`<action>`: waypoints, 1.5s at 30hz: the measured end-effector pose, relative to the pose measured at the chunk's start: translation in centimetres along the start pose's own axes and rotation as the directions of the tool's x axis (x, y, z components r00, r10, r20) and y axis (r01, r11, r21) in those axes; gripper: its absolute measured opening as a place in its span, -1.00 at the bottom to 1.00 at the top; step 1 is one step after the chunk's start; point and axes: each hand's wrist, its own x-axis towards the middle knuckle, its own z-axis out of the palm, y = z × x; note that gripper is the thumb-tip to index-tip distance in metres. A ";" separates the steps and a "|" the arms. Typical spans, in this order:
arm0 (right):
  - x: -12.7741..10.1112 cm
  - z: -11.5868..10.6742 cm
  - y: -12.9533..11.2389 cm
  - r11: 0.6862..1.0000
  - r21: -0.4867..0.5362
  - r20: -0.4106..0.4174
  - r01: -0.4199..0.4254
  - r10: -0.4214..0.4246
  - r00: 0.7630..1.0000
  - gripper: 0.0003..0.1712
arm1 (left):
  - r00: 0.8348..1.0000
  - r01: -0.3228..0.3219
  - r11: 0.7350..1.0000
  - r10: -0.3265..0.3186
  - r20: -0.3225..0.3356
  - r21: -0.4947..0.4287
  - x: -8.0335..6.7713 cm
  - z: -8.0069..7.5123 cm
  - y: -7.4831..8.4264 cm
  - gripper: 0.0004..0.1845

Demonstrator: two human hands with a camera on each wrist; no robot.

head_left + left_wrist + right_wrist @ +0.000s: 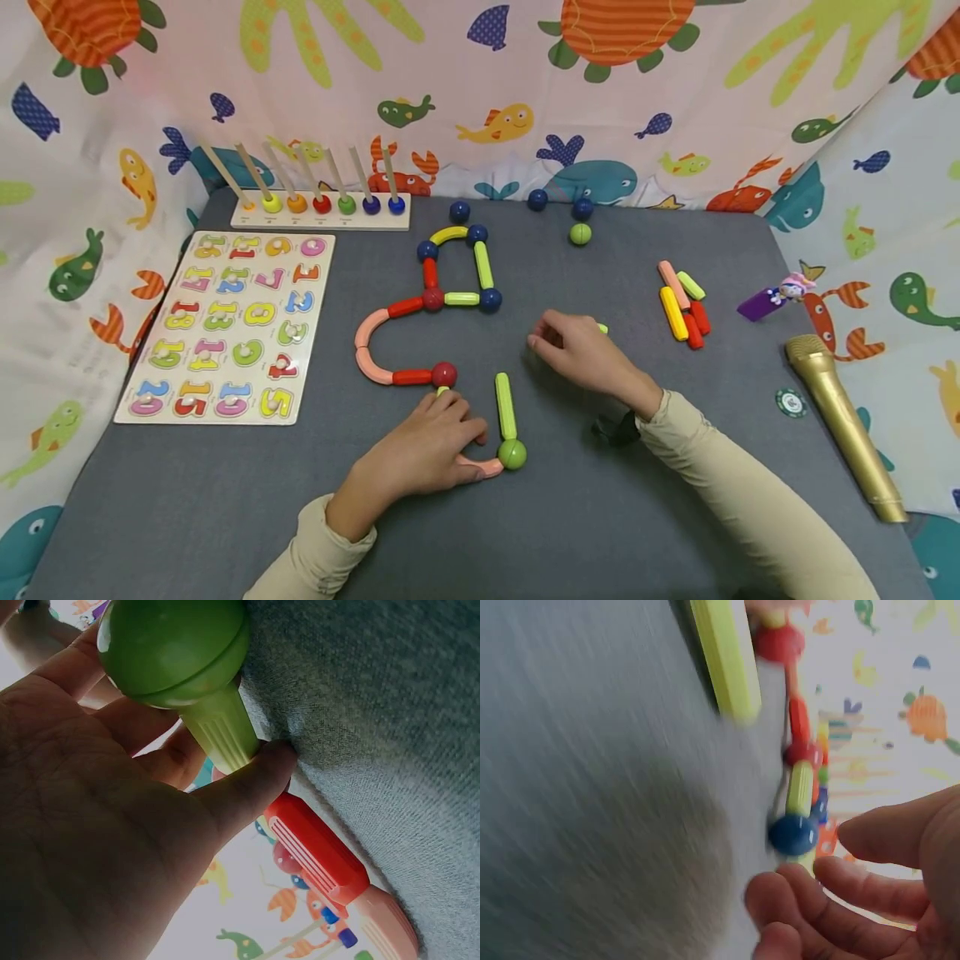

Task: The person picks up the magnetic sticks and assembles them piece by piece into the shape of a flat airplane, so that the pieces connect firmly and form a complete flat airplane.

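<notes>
My left hand (427, 442) is low over a magnetic stick-and-ball build, partly covering it. In the left wrist view its thumb and fingers pinch a short light-green rod (221, 731) joined to a green ball (176, 649). Past the fingertips sits a red ball (444, 374). By the thumb a pink curved rod (491, 468) meets another green ball (512, 454), from which a long yellow-green rod (506, 404) points away. My right hand (585, 354) hovers right of the build, fingers loosely bent and holding nothing. A green piece (603, 328) peeks out behind it.
Farther back, red, pink and green rods with blue balls (490, 300) form a loop. Loose rods (673, 312) lie at right, near a gold microphone (847, 425) and a purple figure (761, 304). A number puzzle board (318, 333) and peg stand (262, 218) occupy the left.
</notes>
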 end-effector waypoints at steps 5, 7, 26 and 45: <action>4.8 -1.0 1.6 0.997 0.034 -0.073 -0.068 0.071 0.995 -0.86 | 1.000 0.019 0.999 -0.019 0.013 -0.029 0.0 0.0 0.0 -0.67; 6.8 -1.3 2.0 0.996 0.042 -0.097 -0.081 0.084 0.992 -0.83 | 0.999 0.036 0.999 -0.035 0.024 -0.040 0.1 0.0 0.1 -0.64; 20.7 -1.4 -1.0 0.956 -0.286 0.188 0.067 -0.013 0.982 -0.46 | 0.997 0.033 0.958 -0.010 -0.082 0.286 0.9 0.1 2.3 -0.54; 21.4 -1.9 0.4 0.958 -0.270 0.219 -0.093 0.156 0.963 -0.14 | 0.995 -0.052 0.972 0.031 0.097 0.230 3.5 -0.7 1.3 -0.31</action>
